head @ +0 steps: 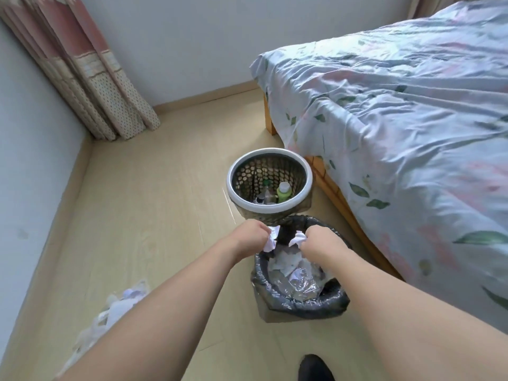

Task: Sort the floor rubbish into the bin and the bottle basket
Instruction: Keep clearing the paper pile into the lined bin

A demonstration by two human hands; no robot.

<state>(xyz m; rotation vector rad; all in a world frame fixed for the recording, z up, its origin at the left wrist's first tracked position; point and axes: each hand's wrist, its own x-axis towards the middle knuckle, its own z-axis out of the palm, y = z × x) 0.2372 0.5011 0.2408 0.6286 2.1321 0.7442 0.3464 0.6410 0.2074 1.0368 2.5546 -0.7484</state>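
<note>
Our dark shoe [316,367] shows at the bottom edge. Above the black-lined bin [299,306], our left hand [251,237] grips one crumpled paper [271,240]. Our right hand [319,243] clutches another paper wad [297,238].

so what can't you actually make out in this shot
Head view only:
- Left hand and right hand: fingers curled away, hidden behind the paper scraps.
- Bin: depth hidden under paper and plastic.
- Bottles in the basket: labels too small.
- Plastic bags: blurred, partly behind the left arm.
</note>
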